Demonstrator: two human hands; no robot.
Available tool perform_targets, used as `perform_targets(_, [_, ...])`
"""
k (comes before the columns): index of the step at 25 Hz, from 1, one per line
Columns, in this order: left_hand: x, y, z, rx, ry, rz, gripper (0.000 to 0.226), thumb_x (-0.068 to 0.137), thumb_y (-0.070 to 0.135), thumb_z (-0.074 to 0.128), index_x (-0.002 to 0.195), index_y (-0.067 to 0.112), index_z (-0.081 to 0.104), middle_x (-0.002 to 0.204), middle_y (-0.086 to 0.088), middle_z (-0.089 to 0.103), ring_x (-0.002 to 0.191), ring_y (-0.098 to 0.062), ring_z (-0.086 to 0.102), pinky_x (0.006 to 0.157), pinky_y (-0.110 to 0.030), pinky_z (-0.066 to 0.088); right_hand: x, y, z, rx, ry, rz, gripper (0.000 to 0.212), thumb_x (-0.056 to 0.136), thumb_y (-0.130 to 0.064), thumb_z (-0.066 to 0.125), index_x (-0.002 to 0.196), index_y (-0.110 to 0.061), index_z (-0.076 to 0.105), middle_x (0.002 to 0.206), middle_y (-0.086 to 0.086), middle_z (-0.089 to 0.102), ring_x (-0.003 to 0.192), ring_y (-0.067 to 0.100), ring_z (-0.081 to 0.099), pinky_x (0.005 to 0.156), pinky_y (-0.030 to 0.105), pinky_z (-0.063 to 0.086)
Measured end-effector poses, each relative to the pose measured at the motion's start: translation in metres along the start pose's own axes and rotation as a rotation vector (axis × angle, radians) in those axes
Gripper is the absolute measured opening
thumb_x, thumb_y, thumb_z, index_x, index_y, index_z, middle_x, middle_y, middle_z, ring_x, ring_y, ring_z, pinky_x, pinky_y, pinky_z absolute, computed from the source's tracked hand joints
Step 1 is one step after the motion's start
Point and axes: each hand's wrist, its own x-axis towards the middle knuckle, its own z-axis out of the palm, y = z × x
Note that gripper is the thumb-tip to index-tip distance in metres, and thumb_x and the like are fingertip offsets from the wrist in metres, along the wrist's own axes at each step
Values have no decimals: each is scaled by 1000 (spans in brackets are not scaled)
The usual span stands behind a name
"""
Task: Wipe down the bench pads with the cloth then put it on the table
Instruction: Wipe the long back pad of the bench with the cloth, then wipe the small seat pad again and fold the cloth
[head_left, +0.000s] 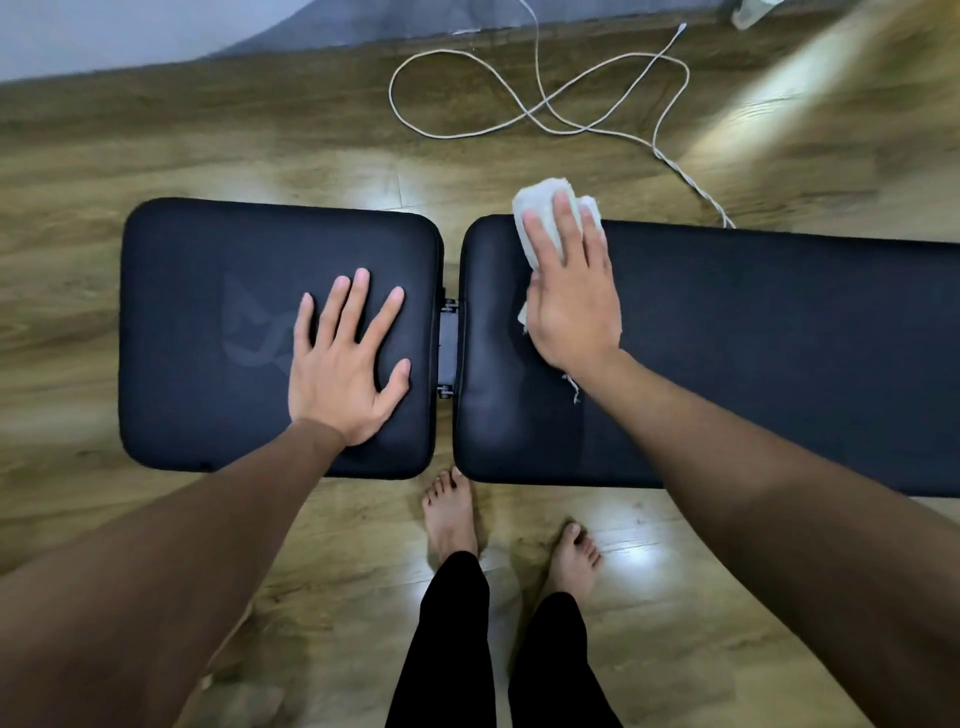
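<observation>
Pressing flat on the black padded worktop, both hands are in plain sight from the head view. The worktop is a weight bench with 2 dark, smooth, rounded-corner pads: a short squarish seat pad (208, 312) and a long back pad (779, 364), set apart by a narrow gap where a dark metal hinge bracket (448, 345) shows.

The left hand (345, 364) lies palm down on the seat pad with its fingers spread wide, gripping nothing, just beside the gap. A faint grey logo (254, 327) marks the pad next to that hand, on the side away from the gap.

The right hand (571, 296) lies palm down on the back pad, just past the gap, with its fingers extended and together over a crumpled white cloth (540, 208). The cloth is pinned between palm and pad; part of it sticks out beyond the fingertips at the pad's far edge, and a frayed thread shows near the wrist.

Beyond the far edge of the back pad, a thin white cable (545, 93) lies looped on the brown wood-grain floor (156, 145). On the near side of the gap, 2 bare feet (452, 519) stand on the floor, with black trouser legs above them.
</observation>
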Motion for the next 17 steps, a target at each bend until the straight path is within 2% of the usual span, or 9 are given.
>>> perform_targets(4, [0, 0, -1, -11, 3, 2, 75, 92, 56, 37, 160, 34, 14, 169, -5, 8, 156, -25, 8, 124, -54, 9, 5, -6, 2, -9, 46, 0, 63, 90, -12, 41, 152, -17, 29, 162, 15, 17, 149, 38, 11, 122, 47, 16])
perform_targets(7, [0, 0, -1, -26, 9, 7, 75, 92, 56, 36, 160, 34, 14, 169, -6, 9, 156, -25, 9, 124, -54, 8, -77, -20, 19, 26, 100, -83, 66, 84, -1, 44, 149, -10, 36, 160, 20, 21, 149, 41, 10, 118, 53, 23])
perform_targets(9, [-1, -1, 0, -27, 6, 11, 75, 92, 56, 36, 160, 33, 14, 169, -6, 8, 156, -26, 9, 124, -55, 9, -146, -34, 29, 9, 9, -129, 72, 81, 1, 48, 150, -14, 34, 161, 17, 18, 149, 40, 9, 118, 55, 23])
perform_targets(11, [-1, 0, 0, -9, 8, 11, 75, 92, 56, 36, 160, 33, 14, 169, -6, 8, 156, -26, 10, 124, -55, 10, -173, -37, 33, -26, -76, -195, 76, 79, -2, 51, 151, -18, 32, 162, 13, 16, 150, 39, 10, 119, 55, 22])
perform_targets(14, [0, 1, -1, -10, -1, 15, 75, 92, 56, 36, 160, 32, 15, 169, -7, 9, 156, -27, 11, 123, -56, 12, -121, -29, 27, 3, -77, -265, 72, 83, -5, 50, 152, -18, 30, 162, 14, 18, 150, 39, 10, 118, 54, 23])
perform_targets(17, [0, 0, -2, -1, 9, 13, 74, 93, 56, 38, 160, 32, 17, 169, -7, 10, 155, -27, 12, 123, -55, 12, -29, -26, 12, 2, -37, -197, 66, 88, -9, 44, 152, -16, 30, 162, 16, 17, 149, 40, 9, 119, 52, 21])
